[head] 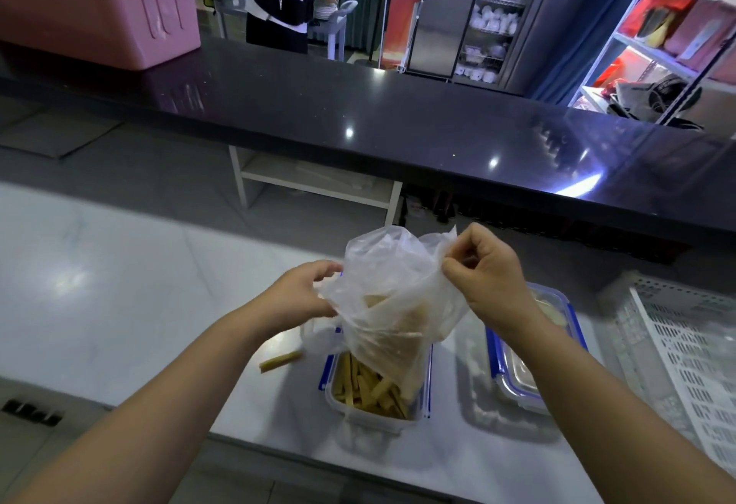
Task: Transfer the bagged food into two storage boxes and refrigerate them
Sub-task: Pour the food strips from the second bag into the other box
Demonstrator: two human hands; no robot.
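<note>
A clear plastic bag hangs tilted over an open storage box with blue clips. Yellow food strips lie in that box, and more food sits in the bag's lower end. My left hand grips the bag's left side. My right hand pinches the bag's upper right edge. One stray strip lies on the white counter, left of the box. A second storage box, also blue-clipped, stands to the right, partly hidden behind my right forearm.
A white perforated tray lies at the far right. A raised black countertop runs across behind the work surface, with a pink bin on its left end. A person stands beyond it by a cart. Shelves fill the right background.
</note>
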